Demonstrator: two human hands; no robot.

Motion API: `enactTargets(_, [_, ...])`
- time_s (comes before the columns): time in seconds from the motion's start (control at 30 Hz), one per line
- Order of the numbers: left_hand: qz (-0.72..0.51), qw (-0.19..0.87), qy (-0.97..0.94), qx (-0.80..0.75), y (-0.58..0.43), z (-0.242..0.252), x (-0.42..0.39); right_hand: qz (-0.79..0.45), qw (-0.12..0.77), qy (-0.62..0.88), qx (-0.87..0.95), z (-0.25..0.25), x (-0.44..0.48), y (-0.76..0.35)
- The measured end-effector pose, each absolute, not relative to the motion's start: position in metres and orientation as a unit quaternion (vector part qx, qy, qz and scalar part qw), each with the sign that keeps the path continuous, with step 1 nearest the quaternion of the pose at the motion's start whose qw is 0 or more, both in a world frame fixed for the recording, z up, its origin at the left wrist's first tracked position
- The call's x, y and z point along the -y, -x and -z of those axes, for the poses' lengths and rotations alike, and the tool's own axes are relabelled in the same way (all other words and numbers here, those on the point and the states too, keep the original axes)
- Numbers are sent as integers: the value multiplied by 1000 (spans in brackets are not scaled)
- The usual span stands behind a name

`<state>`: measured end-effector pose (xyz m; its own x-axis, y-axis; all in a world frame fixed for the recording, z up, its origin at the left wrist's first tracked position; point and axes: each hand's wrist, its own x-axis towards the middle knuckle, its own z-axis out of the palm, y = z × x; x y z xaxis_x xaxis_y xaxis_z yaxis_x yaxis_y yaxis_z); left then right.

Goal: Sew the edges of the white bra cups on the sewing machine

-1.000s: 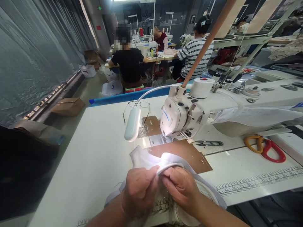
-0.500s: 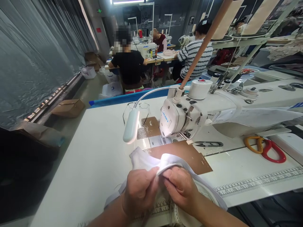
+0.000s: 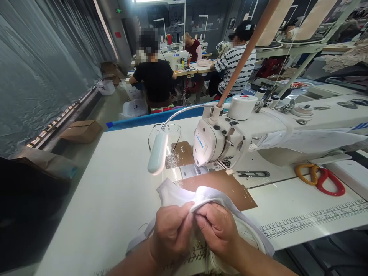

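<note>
1. we had both hands on the white cloth, which lay at the near side of the bench, in front of the machine.
2. our left hand had its fingers closed, gripping a fold of the cloth from the left.
3. our right hand had its fingers closed on the same fold from the right, just beside the left; we could not tell whether the fingertips met.
4. the folded edge rose above our fingers, brightly lit; one corner of the cloth reached forward to the left, and a band of it ran down past our right wrist.
5. the lamp hung from a bent metal neck, left of the machine's head.
6. behind the lamp we saw glasses on the bench.
7. a brown sheet lay between the cloth and the machine, with black snips near its right end.
8. farther right were red and orange scissors; a printed ruler ran along the near edge.
9. beyond our bench, a person in black and a person in stripes sat working.
</note>
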<state>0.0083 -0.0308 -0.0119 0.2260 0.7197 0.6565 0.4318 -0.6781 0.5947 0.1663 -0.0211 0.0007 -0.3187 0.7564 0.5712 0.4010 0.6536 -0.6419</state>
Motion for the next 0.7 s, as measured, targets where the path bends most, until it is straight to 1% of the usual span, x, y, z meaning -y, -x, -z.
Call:
enactTargets(0.23, [-490,87,-786,-367,-9,16,31,-156,452,361,800,0,20,-169])
enactTargets(0.33, [-471,65,-805,-354,-7,15,29,-146,434,353,816,0,17,-174])
enactTargets(0.43, [-465,69,-811,-349,-5,12,28,-141,415,342,831,-1,16,-179])
enactTargets(0.7, [-460,77,-805,-366,-5,10,29,-206,416,329,822,-2,16,-180])
